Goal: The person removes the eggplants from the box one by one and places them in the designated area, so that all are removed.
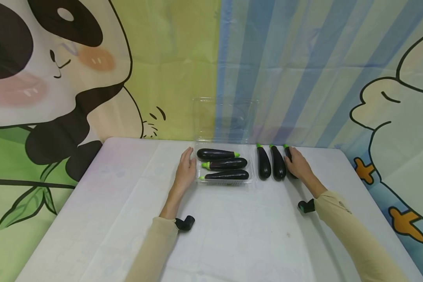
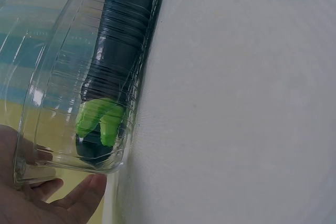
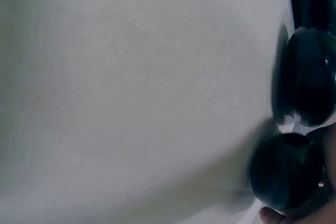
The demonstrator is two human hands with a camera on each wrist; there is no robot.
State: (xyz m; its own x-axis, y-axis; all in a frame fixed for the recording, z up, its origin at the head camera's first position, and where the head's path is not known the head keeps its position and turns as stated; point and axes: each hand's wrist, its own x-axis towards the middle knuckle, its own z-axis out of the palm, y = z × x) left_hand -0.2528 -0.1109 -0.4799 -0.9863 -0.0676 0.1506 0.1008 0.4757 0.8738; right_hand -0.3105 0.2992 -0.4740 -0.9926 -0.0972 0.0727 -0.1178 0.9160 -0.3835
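Observation:
In the head view, a clear plastic clamshell box (image 1: 252, 166) lies with its lid (image 1: 225, 119) raised at the back. Three dark eggplants (image 1: 228, 163) with green stems lie crosswise inside it. My left hand (image 1: 186, 170) rests along the box's left side, and the left wrist view has its fairly straight fingers (image 2: 86, 198) against the box corner. To the right of the box, two eggplants (image 1: 263, 162) lie lengthwise. Beside them my right hand (image 1: 299, 164) grips a third eggplant (image 3: 286, 174), its fingers covering most of it in the head view.
Everything stands near the far edge of a white-covered table (image 1: 232, 235). Behind it hangs a printed curtain (image 1: 176, 70) with a panda and blue stripes. Each wrist carries a small black camera (image 1: 185, 223).

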